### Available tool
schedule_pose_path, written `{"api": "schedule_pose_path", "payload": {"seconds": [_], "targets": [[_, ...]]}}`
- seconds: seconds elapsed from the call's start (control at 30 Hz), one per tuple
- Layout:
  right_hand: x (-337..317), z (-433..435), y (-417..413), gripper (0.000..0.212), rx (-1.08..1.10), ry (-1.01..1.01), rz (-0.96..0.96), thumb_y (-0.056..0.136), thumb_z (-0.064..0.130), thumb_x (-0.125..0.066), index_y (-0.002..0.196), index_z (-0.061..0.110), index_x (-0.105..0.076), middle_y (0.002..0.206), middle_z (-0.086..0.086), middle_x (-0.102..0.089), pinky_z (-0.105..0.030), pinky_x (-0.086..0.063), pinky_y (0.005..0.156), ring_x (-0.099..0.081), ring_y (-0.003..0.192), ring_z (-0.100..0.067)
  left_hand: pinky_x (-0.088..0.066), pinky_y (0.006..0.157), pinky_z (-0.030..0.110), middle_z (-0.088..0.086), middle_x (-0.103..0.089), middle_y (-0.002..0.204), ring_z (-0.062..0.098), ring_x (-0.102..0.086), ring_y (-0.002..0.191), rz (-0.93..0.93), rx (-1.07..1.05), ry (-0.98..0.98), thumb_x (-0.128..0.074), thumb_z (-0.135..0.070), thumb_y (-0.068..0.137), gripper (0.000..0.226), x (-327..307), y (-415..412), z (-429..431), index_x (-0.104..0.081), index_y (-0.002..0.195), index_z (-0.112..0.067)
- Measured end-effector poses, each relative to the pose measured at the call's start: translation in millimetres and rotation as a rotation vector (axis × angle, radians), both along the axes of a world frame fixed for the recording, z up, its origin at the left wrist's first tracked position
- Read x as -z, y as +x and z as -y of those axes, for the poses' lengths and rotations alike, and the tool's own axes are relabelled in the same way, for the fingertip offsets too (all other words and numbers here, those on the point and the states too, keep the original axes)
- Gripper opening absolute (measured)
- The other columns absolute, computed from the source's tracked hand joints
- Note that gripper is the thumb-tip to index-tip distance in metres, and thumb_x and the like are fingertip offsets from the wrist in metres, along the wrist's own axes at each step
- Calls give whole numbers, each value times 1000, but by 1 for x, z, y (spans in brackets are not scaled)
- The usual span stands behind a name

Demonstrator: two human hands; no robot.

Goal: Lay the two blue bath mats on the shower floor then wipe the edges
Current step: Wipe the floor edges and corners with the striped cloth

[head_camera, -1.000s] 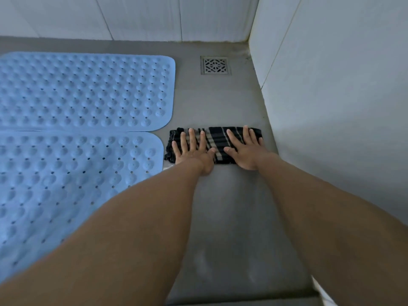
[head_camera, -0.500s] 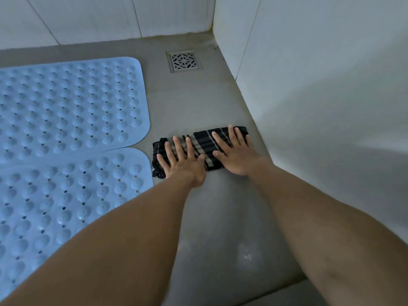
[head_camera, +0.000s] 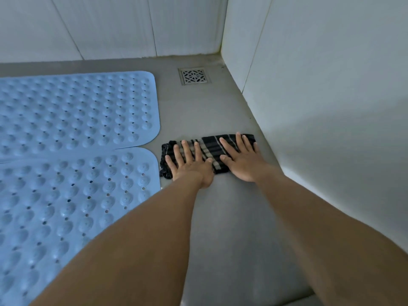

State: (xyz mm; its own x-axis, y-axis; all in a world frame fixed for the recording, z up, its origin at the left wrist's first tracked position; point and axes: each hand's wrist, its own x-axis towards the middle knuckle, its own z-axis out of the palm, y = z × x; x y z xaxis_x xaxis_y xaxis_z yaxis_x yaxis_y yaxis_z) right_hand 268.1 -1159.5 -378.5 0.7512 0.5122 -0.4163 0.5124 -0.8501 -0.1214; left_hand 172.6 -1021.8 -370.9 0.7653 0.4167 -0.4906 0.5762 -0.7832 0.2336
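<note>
Two blue bath mats lie flat side by side on the grey shower floor (head_camera: pixel 223 217): the far mat (head_camera: pixel 75 111) and the near mat (head_camera: pixel 66 206), their long edges touching. A folded black cloth with pale stripes (head_camera: pixel 210 149) lies on the bare floor strip between the mats and the right wall. My left hand (head_camera: pixel 189 163) presses flat on the cloth's left half, fingers spread. On its right half my right hand (head_camera: pixel 240 159) presses flat the same way.
A square metal drain grate (head_camera: pixel 194 76) sits in the floor near the far corner. White tiled walls (head_camera: pixel 331 107) close the floor at the back and right. A step edge (head_camera: pixel 304 298) shows at the bottom right.
Both hands stay flat on the cloth, beside the junction of the two mats. The camera view has shifted, showing more of the back wall and far mat.
</note>
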Motion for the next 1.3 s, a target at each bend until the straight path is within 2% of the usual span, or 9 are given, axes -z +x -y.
{"api": "schedule_pose_path", "payload": {"seconds": [0.6, 0.87, 0.93, 1.0, 1.07, 1.13, 1.2, 1.3], "targets": [[-9, 81, -144, 60, 16, -3, -57, 103, 60, -14, 153, 48, 18, 161, -5, 33, -48, 16, 120, 30, 148, -22, 20, 116, 58, 3, 45, 153, 29, 40, 142, -91, 5, -25, -8, -52, 104, 65, -11, -141, 84, 30, 150, -27], [-15, 106, -183, 62, -30, -21, -80, 104, 58, -15, 154, 44, 18, 161, -10, 32, -49, 14, 121, 29, 149, -25, 19, 117, 58, 5, 45, 153, 30, 40, 142, -108, 18, -25, -7, -52, 104, 65, -16, -187, 113, 32, 149, -26], [-16, 110, -190, 63, -23, 8, -79, 104, 57, -17, 158, 39, 12, 162, -11, 29, -49, 13, 122, 27, 150, -25, 18, 118, 57, 5, 42, 155, 31, 38, 143, -107, 34, -8, -8, -53, 104, 66, -16, -194, 117, 30, 151, -25], [-15, 113, -197, 60, -9, 52, -49, 106, 53, -21, 159, 30, -4, 164, -15, 22, -51, 8, 123, 20, 152, -29, 15, 119, 57, 6, 37, 158, 31, 33, 146, -99, 52, 15, -12, -53, 104, 68, -18, -197, 117, 26, 153, -25], [-12, 116, -206, 50, -19, 94, 19, 107, 48, -25, 152, 26, -23, 166, -16, 10, -55, -1, 122, 10, 153, -34, 12, 121, 56, 7, 31, 161, 32, 28, 148, -85, 66, 29, -17, -55, 104, 71, -22, -199, 116, 20, 156, -24], [-13, 119, -214, 43, -53, 121, 70, 107, 44, -32, 145, 24, -33, 164, -15, -8, -59, -11, 120, -1, 153, -36, 6, 122, 57, 8, 25, 164, 33, 22, 151, -58, 84, 34, -24, -55, 104, 72, -26, -202, 115, 10, 159, -22], [-17, 127, -218, 43, -77, 147, 71, 106, 44, -37, 142, 22, -38, 160, -12, -20, -60, -17, 119, -7, 151, -36, 0, 122, 58, 10, 18, 166, 35, 16, 152, -28, 120, 51, -30, -55, 104, 72, -28, -207, 118, 1, 159, -20], [-28, 141, -221, 56, -87, 128, -5, 103, 53, -37, 153, 28, -30, 167, -5, -12, -53, -13, 122, -1, 154, -31, -4, 123, 57, 11, 15, 166, 36, 12, 153, -20, 199, 72, -31, -55, 103, 73, -28, -216, 116, 0, 160, -23]]}}
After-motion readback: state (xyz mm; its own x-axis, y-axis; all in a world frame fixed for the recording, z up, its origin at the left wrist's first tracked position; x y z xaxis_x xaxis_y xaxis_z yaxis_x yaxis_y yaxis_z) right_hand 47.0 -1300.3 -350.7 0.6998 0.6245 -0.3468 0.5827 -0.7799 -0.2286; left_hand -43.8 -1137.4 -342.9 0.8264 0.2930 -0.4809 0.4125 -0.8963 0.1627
